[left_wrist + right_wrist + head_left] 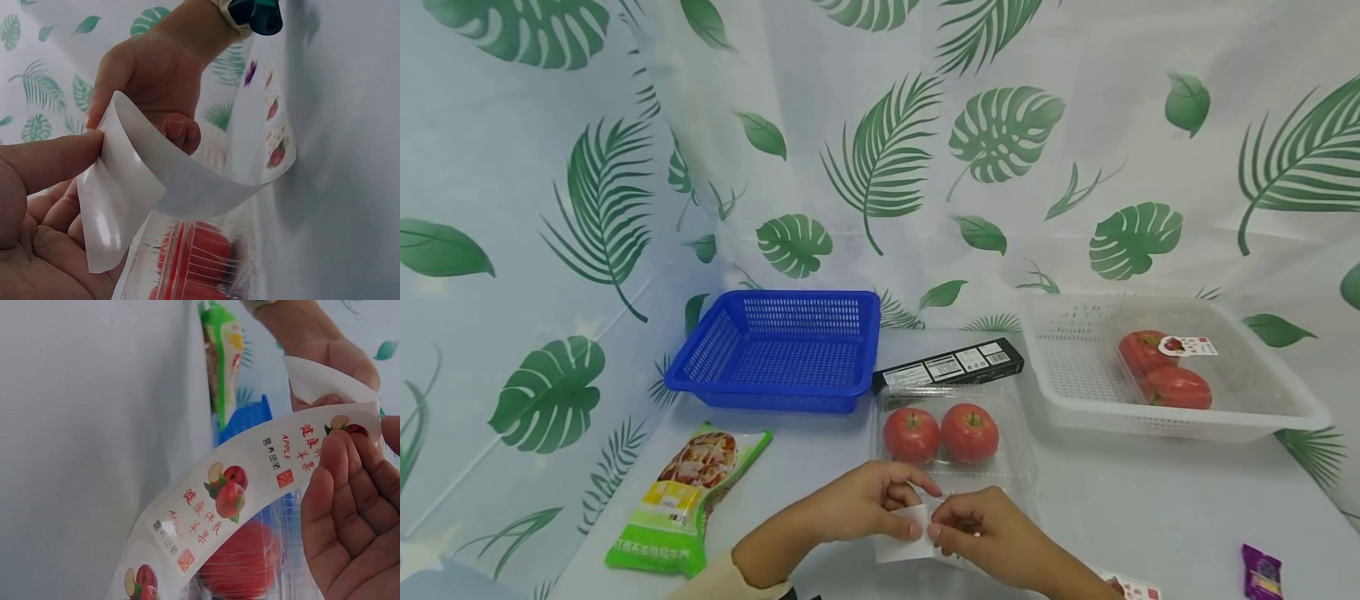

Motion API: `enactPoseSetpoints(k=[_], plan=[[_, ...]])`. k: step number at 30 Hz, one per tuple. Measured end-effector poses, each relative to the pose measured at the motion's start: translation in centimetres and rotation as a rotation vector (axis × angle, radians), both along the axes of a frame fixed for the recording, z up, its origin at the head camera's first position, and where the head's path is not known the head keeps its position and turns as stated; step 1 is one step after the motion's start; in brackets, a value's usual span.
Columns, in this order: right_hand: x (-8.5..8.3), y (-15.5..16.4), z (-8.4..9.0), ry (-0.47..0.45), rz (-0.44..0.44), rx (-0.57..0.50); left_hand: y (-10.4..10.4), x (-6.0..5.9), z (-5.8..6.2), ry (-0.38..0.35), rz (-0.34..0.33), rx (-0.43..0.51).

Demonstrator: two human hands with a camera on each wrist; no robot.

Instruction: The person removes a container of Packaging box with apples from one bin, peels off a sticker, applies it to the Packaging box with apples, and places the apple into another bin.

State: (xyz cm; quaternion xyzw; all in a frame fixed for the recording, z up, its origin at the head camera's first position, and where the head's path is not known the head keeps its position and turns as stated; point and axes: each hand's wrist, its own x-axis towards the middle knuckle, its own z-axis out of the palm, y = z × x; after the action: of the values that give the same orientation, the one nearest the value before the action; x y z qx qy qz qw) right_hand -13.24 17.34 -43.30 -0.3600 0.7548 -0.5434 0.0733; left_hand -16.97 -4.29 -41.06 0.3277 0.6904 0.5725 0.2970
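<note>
A green snack packet (688,500) lies at the left of the worktop (1150,517). Behind it sits a blue basket (778,350), with nothing visible inside. Right of it lies a black box (947,365). In front, a clear plastic box (955,442) holds two red apples (940,433). At its near edge, the left hand (857,500) and the right hand (977,525) meet, both pinching a strip of apple stickers (244,487) on white backing paper (125,187), its end peeled. Further right, a white basket (1165,367) holds another labelled pack of apples (1165,369). A purple sweet wrapper (1261,572) lies at the far right.
</note>
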Motion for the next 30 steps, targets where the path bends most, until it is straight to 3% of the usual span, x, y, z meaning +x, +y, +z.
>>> enactPoseSetpoints(k=[5, 12, 20, 30], plan=[[0.2, 0.1, 0.1, -0.024, 0.011, -0.037, -0.1, 0.1, 0.0, -0.003, -0.014, 0.022], [0.4, 0.1, 0.3, -0.149, 0.011, -0.095, -0.4, 0.3, 0.3, -0.015, -0.006, 0.044], [0.4, 0.2, 0.2, -0.03, 0.033, -0.121, -0.7, 0.3, 0.3, -0.014, 0.007, 0.038], [0.4, 0.9, 0.4, -0.038, -0.021, -0.067, -2.7, -0.3, -0.3, 0.071, 0.048, -0.051]])
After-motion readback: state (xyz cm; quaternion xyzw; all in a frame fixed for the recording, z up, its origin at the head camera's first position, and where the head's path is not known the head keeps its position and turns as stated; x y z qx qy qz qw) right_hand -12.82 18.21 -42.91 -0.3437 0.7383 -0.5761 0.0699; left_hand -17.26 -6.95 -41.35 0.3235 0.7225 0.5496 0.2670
